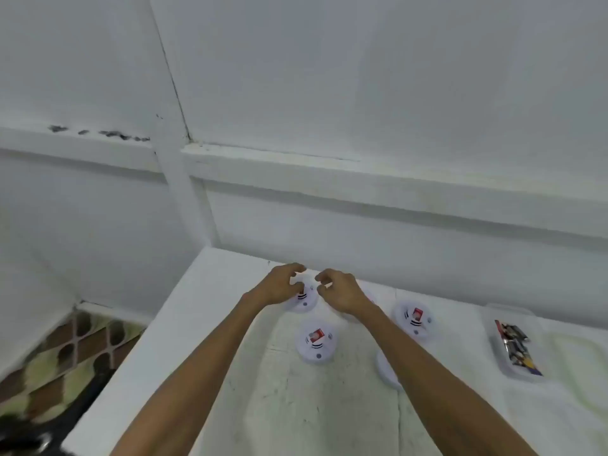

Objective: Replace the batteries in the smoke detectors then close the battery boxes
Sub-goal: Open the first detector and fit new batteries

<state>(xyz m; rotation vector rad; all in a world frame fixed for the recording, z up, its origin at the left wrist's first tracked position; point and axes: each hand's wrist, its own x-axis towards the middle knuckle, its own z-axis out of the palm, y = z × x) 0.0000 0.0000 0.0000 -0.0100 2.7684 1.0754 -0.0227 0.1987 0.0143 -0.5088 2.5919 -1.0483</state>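
Note:
Several round white smoke detectors lie on the white table (184, 340). My left hand (281, 286) curls over the farthest smoke detector (306, 301), thumb and fingers gripping its left side. My right hand (342, 291) hovers at that detector's right edge with bent, spread fingers and holds nothing. It partly hides another detector (350, 317). A nearer detector (316, 344) and one to the right (415, 318) each show a red-labelled battery in the middle. My right forearm covers most of a further detector (385, 370).
A clear plastic tray (493, 327) with several loose batteries (516, 345) stands at the table's right. White walls close in behind and to the left. The table's left edge drops to a patterned tiled floor (65, 357).

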